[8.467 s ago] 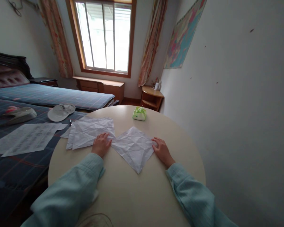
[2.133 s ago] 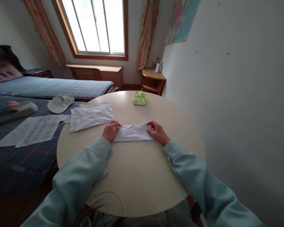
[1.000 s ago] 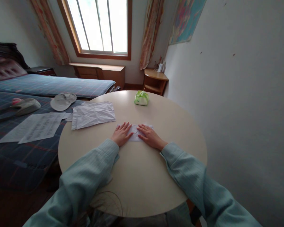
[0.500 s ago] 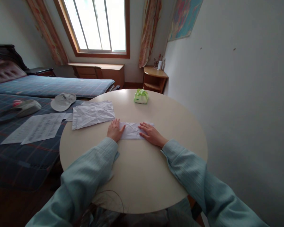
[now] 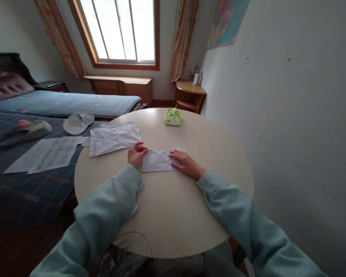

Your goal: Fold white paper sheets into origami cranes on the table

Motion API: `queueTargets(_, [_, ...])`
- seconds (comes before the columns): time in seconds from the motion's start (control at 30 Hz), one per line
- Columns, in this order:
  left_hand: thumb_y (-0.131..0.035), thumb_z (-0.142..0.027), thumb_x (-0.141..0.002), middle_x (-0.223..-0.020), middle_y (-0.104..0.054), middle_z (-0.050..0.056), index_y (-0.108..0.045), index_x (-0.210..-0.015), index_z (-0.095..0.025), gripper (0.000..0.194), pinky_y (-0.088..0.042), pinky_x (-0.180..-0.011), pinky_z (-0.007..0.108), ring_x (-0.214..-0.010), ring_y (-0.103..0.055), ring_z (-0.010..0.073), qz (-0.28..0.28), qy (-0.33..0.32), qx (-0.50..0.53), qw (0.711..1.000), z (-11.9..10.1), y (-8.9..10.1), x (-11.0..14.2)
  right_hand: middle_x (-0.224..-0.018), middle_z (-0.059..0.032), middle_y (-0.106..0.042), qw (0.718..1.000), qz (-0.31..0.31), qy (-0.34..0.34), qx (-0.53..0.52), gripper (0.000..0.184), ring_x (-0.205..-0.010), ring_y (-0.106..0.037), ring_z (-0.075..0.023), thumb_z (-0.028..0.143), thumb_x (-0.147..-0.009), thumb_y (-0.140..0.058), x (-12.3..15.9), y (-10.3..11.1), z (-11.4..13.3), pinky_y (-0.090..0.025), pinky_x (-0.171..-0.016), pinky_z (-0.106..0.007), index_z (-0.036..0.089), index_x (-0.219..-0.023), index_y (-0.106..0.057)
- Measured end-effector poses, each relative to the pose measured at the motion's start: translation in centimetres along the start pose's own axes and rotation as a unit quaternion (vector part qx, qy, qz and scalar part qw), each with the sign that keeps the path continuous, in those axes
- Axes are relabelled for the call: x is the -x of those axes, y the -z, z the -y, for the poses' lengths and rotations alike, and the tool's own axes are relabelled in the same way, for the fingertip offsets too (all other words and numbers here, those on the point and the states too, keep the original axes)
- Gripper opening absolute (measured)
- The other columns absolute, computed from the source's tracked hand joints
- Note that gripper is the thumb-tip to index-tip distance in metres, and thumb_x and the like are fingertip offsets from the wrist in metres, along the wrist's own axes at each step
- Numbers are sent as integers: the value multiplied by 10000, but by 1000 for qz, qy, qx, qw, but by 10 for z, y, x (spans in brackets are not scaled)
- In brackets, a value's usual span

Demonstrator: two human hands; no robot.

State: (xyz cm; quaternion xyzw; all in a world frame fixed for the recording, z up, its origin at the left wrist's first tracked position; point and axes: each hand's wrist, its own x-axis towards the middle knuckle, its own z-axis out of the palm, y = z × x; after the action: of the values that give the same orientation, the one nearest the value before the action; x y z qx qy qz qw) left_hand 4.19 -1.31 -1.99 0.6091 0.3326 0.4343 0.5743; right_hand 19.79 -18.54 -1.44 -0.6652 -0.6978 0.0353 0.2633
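A creased white sheet folded into a narrow strip lies on the round beige table. My left hand is at the strip's left end, fingers curled and pinching its corner. My right hand lies flat on the strip's right part, fingers stretched out and pressing it down. Both arms wear pale green sleeves.
A stack of crumpled white sheets lies at the table's left edge. A green tissue pack sits at the far side. Left of the table is a bed with printed papers, a white cap and a grey object. A wall runs close on the right.
The sheet, once an open diamond, is now folded into a strip. In the last half second my left hand slid to the strip's left end and curled onto its corner; my right hand stayed flat.
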Motion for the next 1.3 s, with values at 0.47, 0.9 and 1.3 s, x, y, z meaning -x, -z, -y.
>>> queueTargets(0.47, [-678, -230, -507, -668, -607, 4, -560, -929, -142, 447, -425, -567, 221, -604, -572, 108, -15, 60, 82, 995, -9, -2, 3, -1207, -92, -472, 1000, -5, -3, -2, 356, -1169, -368, -205, 313, -768, -470, 0, 2, 3, -303, -970, -417, 173, -1093, -510])
queueTargets(0.9, [-730, -229, -415, -669, -622, 22, -563, -839, -118, 469, -441, -655, 269, -620, -584, 118, -22, 41, 99, 994, 2, 5, -4, -1209, -99, -469, 1000, -5, -3, -2, 361, -1173, -363, -201, 317, -771, -468, 0, 0, 3, -297, -976, -408, 164, -1095, -508])
queueTargets(1.3, [-716, -147, -473, -717, -651, 55, -601, -803, -134, 350, -453, -589, 229, -607, -579, 108, 141, 157, 75, 975, -17, 30, -11, -1207, -92, -473, 1000, -3, 5, -3, 362, -1174, -361, -198, 319, -773, -462, 1, 0, 1, -301, -975, -406, 169, -1099, -506])
